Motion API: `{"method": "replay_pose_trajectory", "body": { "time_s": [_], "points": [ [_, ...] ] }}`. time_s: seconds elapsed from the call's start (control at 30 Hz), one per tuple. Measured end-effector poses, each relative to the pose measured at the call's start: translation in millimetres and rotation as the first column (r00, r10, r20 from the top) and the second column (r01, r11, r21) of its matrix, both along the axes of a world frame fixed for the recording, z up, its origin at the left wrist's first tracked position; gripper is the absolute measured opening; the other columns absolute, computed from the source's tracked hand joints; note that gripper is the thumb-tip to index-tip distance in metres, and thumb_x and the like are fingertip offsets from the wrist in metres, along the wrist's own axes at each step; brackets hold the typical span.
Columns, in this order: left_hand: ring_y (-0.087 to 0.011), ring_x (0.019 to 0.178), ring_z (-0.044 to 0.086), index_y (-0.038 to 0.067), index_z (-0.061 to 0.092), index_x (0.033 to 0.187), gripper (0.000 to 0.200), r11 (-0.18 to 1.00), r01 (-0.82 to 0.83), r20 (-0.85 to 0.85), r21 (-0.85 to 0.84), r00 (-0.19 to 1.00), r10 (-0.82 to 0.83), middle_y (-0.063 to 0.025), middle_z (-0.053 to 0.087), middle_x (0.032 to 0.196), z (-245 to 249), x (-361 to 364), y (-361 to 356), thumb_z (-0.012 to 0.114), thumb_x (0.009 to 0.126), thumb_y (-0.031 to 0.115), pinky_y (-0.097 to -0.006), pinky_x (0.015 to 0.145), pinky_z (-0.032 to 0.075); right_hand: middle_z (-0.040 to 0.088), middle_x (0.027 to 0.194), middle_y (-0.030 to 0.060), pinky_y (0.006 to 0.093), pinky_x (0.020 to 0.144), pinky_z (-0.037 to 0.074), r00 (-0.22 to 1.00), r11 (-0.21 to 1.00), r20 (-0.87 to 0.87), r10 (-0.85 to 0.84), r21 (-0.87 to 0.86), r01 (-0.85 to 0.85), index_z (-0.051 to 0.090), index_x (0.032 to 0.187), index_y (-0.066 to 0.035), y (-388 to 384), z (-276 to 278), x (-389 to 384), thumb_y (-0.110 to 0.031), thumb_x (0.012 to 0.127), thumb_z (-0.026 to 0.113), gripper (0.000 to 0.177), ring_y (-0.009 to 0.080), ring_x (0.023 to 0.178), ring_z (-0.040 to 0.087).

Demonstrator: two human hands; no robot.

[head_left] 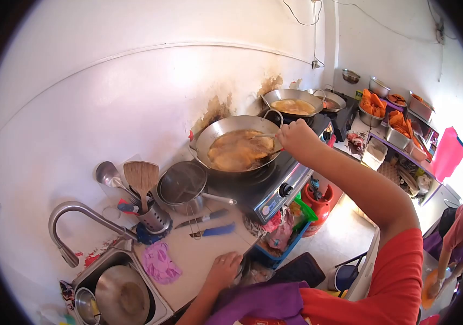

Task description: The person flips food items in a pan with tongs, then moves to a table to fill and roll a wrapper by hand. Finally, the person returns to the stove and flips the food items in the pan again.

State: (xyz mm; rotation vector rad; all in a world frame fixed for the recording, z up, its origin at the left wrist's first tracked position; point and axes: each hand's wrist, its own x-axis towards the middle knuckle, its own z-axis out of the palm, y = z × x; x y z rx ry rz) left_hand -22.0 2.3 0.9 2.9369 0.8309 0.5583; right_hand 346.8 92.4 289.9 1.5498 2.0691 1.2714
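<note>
The fingers of my right hand (pixel 299 138) were closed in a narrow grip around a slim utensil (pixel 265 135), which reached over the rim of a large wok (pixel 204 145). Inside it, pale golden pieces of food (pixel 235 158) lay in bubbling oil, just below my grip. My left hand (pixel 226 269) rested palm down at the edge of the counter (pixel 189 259), its fingers close together; I couldn't tell whether anything was under them.

The wok sat on a gas stove (pixel 276 196). Beyond it stood a second wok (pixel 292 103), also with food in it. Just beside the stove, a deep pot (pixel 181 187) stood on the counter, and in front of it lay a knife with a blue blade (pixel 218 230). A crumpled pink cloth (pixel 161 264) lay between that knife and the sink (pixel 158 304), where another pan (pixel 122 295) was resting.

Farther out, an orange gas cylinder (pixel 318 210) stood on the floor, metal containers of orange food (pixel 373 104) lined the far counter, and another person (pixel 461 230) was bent over at my right.
</note>
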Motion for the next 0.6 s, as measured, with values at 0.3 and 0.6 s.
{"method": "replay_pose_trajectory", "body": {
  "time_s": [0.3,0.6],
  "points": [
    [-0.0283,0.118,0.055,0.009,0.056,0.128,0.048,1.0,-0.018,-0.019,-0.008,1.0,0.018,-0.0108,0.056,0.129,8.5,2.5,-2.4,0.061,0.081,0.012,-0.0441,0.101,0.043,0.055,0.091,0.0018,0.0322,0.068,0.042,0.979,0.998,-0.195,0.054,0.036,-0.047,0.061,0.119,-0.007,5.1,-35.7,13.0,-0.017,0.08,0.063,0.041,0.0175,0.08,0.057],
    [-0.0256,0.118,0.056,0.009,0.058,0.127,0.047,0.998,-0.024,-0.007,0.066,1.0,0.025,-0.009,0.057,0.128,5.5,2.7,-2.2,0.063,0.081,0.016,-0.0422,0.101,0.043,0.056,0.091,0.0034,0.0322,0.068,0.042,0.979,0.992,-0.168,0.114,0.065,-0.104,0.058,0.114,-0.008,-15.5,-20.9,14.0,-0.015,0.074,0.066,0.041,0.0186,0.078,0.059]
  ]
}}
